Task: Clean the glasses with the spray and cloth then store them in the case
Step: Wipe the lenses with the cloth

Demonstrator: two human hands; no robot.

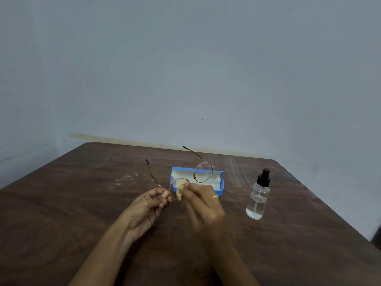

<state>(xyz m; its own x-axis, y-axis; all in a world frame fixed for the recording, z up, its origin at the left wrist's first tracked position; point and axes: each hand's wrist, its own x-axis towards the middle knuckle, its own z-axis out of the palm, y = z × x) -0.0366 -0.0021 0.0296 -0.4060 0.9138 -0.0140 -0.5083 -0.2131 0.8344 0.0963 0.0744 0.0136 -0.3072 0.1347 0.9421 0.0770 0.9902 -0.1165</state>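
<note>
The likeliest trouble is the thin frame twisting. The glasses [203, 172] are held up off the table [82, 193] by only 1 corner, so a hard rub with the cloth [180, 189] on the near lens could bend the hinge or bridge, or lever the frame out of the pinch and drop it. The far lens and both open arms stick out unsupported beyond the fingers, over the open blue case [220, 188], so a slip would probably land them on its rim or on the table. A bare fingertip straying past the small wad of cloth would smear the lens. The spray bottle [258, 199] stands upright well to the right of the right fingers, apart from everything. Only a wide sweep of that arm looks likely to tip it.

The left hand [148, 207] is turned palm up and inward, its fingers [162, 196] curled. Its thumb and forefinger pinch the frame at the outer corner of the near lens, where 1 arm rises away. The right hand [204, 203] shows its back to the camera, fingertips bunched round the yellow cloth and pressing it on the near lens, just right of the left fingers. It is blurred, so exactly how each finger lies cannot be told. Both forearms reach in from the bottom edge
</note>
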